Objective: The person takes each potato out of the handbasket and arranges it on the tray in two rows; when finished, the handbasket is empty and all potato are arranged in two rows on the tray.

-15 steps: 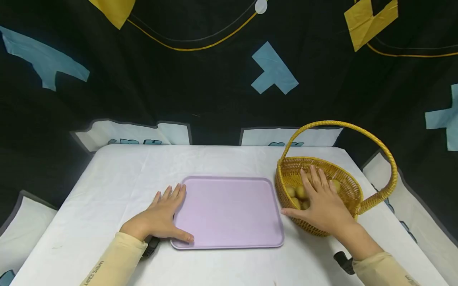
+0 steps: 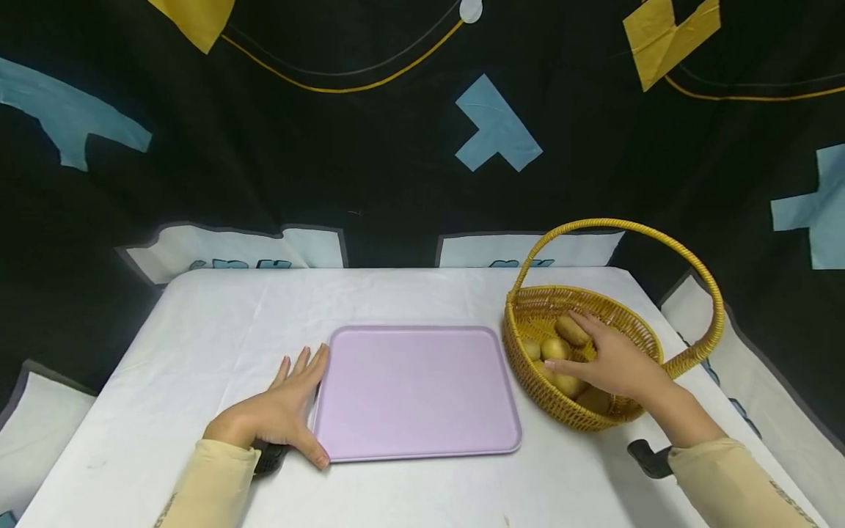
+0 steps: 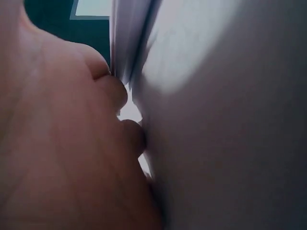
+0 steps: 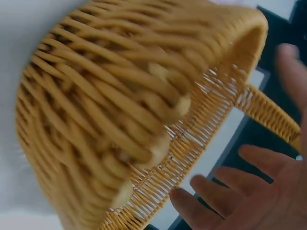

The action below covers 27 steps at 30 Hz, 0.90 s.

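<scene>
A lilac rectangular tray (image 2: 416, 392) lies flat on the white table. My left hand (image 2: 277, 407) rests at its left edge, fingers spread and thumb by the near left corner; in the left wrist view the palm (image 3: 67, 124) fills the left side. To the right stands a yellow wicker basket (image 2: 561, 407) with several potatoes (image 2: 556, 348) inside. My right hand (image 2: 614, 359) reaches over the basket's opening, its fingers beside an upper potato (image 2: 572, 331) and nothing visibly gripped. In the right wrist view the right hand (image 4: 240, 191) has loosely extended fingers beside the basket rim.
The basket's tall arched handle (image 2: 686, 257) rises above its far and right sides. Behind the table (image 2: 218, 330) hangs a black cloth (image 2: 396, 183) with blue and yellow shapes. Dark wrist straps (image 2: 650, 460) show under both forearms.
My left thumb has slid off the tray's surface to its corner. My right hand has shifted over the basket with its fingers more bent, uncovering more potatoes. The view has shifted slightly.
</scene>
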### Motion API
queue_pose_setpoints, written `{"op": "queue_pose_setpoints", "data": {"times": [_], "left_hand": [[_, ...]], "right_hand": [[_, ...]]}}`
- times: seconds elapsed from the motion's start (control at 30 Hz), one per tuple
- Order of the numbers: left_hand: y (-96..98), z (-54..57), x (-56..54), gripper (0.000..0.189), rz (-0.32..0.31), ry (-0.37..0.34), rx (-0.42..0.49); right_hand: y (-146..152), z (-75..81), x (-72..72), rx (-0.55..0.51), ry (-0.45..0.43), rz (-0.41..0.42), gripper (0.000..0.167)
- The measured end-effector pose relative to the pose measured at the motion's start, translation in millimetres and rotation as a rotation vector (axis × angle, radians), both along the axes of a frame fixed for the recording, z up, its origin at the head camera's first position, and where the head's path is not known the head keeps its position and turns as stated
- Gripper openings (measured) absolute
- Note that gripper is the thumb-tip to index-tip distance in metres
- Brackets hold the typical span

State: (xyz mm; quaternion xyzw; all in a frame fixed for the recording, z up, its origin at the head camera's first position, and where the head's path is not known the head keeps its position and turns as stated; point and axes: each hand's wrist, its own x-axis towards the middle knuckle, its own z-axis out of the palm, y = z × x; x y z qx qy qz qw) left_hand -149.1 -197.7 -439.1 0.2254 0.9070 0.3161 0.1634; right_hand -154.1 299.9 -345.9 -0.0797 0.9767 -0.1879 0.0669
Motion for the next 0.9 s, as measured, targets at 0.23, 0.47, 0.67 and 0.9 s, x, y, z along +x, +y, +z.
{"op": "queue_pose_setpoints", "data": {"times": [0.23,0.47,0.67,0.9], "left_hand": [[-0.3,-2.9,1.6,0.169,0.002,0.037,-0.021],[8.1,-3.4,1.2,0.168,-0.025,0.04,-0.02],[11.6,-6.2,0.4,0.168,-0.036,0.027,-0.007],[10.1,-6.8,0.9,0.168,-0.024,0.021,-0.001]], "right_hand": [[9.1,4.4,-21.2,-0.069,-0.011,0.058,0.095],[11.6,8.9,-36.5,-0.118,-0.146,0.088,0.08],[8.5,8.8,-48.4,-0.13,-0.253,0.084,0.074],[6.6,1.5,-57.8,-0.182,-0.328,0.107,0.072]]}}
